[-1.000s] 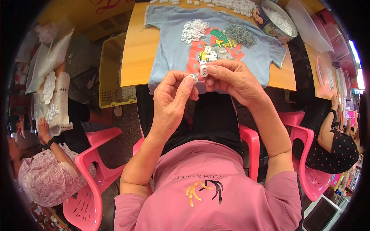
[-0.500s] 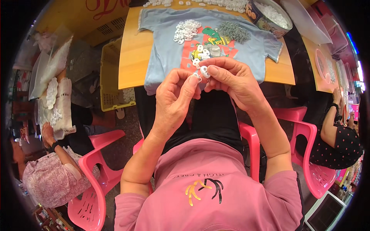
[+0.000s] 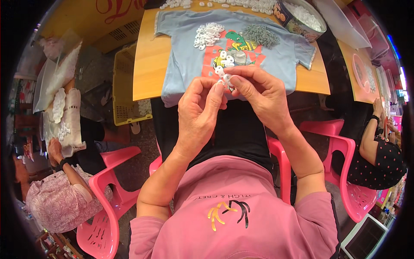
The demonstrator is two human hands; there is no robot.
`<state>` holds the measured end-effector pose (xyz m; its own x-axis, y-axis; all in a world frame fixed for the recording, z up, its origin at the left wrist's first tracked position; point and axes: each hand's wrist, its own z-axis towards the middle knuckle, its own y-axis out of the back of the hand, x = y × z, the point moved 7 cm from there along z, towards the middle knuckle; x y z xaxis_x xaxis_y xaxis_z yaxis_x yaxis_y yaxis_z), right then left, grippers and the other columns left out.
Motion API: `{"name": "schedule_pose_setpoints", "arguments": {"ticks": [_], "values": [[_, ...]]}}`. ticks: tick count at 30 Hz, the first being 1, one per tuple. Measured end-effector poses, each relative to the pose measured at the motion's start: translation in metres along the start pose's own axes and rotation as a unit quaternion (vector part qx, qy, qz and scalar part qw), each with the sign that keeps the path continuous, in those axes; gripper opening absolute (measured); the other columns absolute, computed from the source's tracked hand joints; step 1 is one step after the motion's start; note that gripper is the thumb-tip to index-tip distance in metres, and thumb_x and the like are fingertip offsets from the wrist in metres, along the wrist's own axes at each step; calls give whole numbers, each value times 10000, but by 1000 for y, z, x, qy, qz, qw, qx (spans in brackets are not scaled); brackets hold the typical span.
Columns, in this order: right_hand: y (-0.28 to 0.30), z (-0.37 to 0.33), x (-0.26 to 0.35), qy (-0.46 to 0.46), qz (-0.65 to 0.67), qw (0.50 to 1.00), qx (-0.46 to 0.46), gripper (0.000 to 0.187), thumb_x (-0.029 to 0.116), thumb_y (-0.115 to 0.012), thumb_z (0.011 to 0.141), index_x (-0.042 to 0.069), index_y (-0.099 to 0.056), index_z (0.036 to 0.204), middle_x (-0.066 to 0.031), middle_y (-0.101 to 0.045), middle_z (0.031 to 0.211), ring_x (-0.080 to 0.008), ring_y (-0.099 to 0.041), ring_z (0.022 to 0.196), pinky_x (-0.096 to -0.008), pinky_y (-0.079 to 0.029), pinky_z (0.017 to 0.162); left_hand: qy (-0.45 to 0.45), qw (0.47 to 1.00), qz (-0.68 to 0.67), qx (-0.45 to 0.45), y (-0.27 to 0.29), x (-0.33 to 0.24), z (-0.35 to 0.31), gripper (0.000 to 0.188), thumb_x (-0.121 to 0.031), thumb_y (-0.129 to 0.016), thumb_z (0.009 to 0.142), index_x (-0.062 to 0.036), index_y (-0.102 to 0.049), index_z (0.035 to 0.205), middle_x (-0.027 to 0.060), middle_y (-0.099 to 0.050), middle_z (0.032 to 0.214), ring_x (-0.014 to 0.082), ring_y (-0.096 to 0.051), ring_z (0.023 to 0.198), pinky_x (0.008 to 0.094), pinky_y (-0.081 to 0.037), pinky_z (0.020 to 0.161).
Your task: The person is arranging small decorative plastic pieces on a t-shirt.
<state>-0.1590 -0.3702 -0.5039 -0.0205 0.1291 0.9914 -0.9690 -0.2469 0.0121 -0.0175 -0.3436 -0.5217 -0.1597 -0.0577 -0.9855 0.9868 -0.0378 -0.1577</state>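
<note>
My left hand (image 3: 200,110) and my right hand (image 3: 258,93) meet above my lap, fingertips pinched together on a small white plastic ring piece (image 3: 225,80). Just beyond them a light blue T-shirt (image 3: 181,64) with a printed picture lies spread on a wooden table (image 3: 146,64). On the shirt sit a pile of white rings (image 3: 208,34), a few loose white rings (image 3: 222,60) near my fingers, and a heap of small grey metal parts (image 3: 261,35).
A round tin (image 3: 299,19) of white pieces stands at the table's far right. A yellow crate (image 3: 125,93) sits on the floor left of the table. Pink plastic chairs (image 3: 108,194) surround me. Other people sit at lower left (image 3: 60,198) and right (image 3: 379,146).
Both hands stay pinched on the small white piece with only slight finger movement. The view has shifted a little, so the table sits higher in the picture.
</note>
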Motion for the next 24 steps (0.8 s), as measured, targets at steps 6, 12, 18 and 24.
{"name": "schedule_pose_setpoints", "arguments": {"ticks": [6, 12, 18, 24], "values": [[-3, 1, 6, 91, -69, 993, -1, 198, 21, -590, 947, -13, -662, 1128, -52, -615, 1032, -90, -601, 890, -225, -550, 753, 1, 1000, -12, -7, -2, 1, 1, 155, -156, -562, 995, -1, -562, 1000, 28, -607, 796, 76, -555, 721, 216, -447, 676], [-7, -2, 10, 119, -95, 988, -11, 193, 8, -587, 945, -19, -663, 1120, -55, -609, 1000, -92, -595, 858, -223, -539, 744, -5, 999, -54, -5, -3, 4, 0, 149, -158, -564, 995, -15, -548, 958, 27, -602, 782, 77, -554, 705, 209, -445, 661], [-11, -4, 5, 121, -90, 988, -28, 186, 14, -594, 943, -24, -663, 1112, -52, -613, 970, -92, -597, 832, -225, -522, 723, -1, 998, -70, -11, -1, 13, 0, 149, -150, -565, 994, -10, -557, 944, 23, -618, 788, 60, -561, 692, 211, -474, 640], [-8, 0, -13, 40, -22, 999, -20, 202, 72, -593, 961, -22, -651, 1130, -45, -631, 965, -93, -608, 836, -234, -524, 737, 23, 999, -31, 24, 1, 19, 4, 172, -191, -581, 990, -25, -555, 1028, 16, -605, 837, 77, -560, 760, 207, -449, 715]]}}
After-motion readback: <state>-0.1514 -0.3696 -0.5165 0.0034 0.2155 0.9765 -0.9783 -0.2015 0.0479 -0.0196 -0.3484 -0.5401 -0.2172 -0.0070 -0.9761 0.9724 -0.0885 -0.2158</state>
